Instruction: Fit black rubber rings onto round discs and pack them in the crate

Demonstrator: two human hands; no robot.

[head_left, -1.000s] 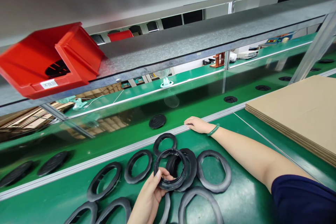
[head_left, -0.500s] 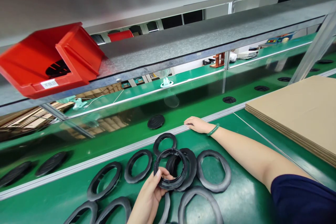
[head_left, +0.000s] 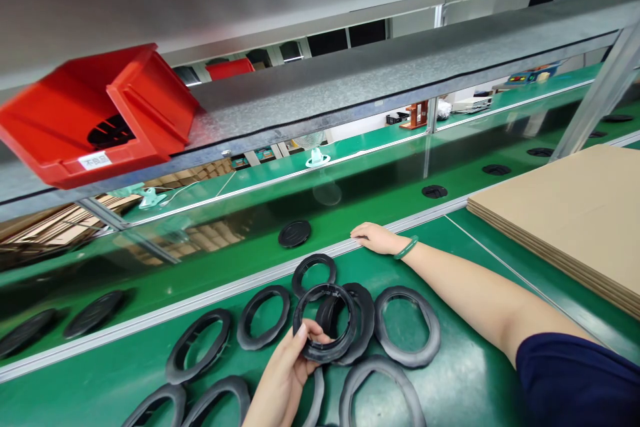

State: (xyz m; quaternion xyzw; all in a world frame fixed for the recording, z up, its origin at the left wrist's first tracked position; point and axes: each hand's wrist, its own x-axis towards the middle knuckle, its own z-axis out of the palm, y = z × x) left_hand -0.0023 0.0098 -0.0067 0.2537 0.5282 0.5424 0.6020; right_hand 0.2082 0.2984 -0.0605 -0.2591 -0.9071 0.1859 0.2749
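My left hand (head_left: 285,373) pinches a round black plastic ring (head_left: 325,321) by its lower rim and holds it tilted just above the green bench. Several flat black rubber gaskets (head_left: 407,325) lie on the bench around that ring. My right hand (head_left: 376,237), with a green bangle on its wrist, rests palm down at the metal rail (head_left: 200,300) along the conveyor, fingers stretched flat and holding nothing. On the green conveyor belt (head_left: 380,197) just beyond the rail sits a black round disc (head_left: 295,233).
More black discs ride the belt to the left (head_left: 93,312) and to the right (head_left: 434,191). A stack of cardboard sheets (head_left: 570,213) fills the right side. A red bin (head_left: 100,113) sits tilted on the grey shelf (head_left: 400,73) overhead.
The black discs on the conveyor belt have drifted slightly to the left. Both hands and the held ring have stayed where they were.
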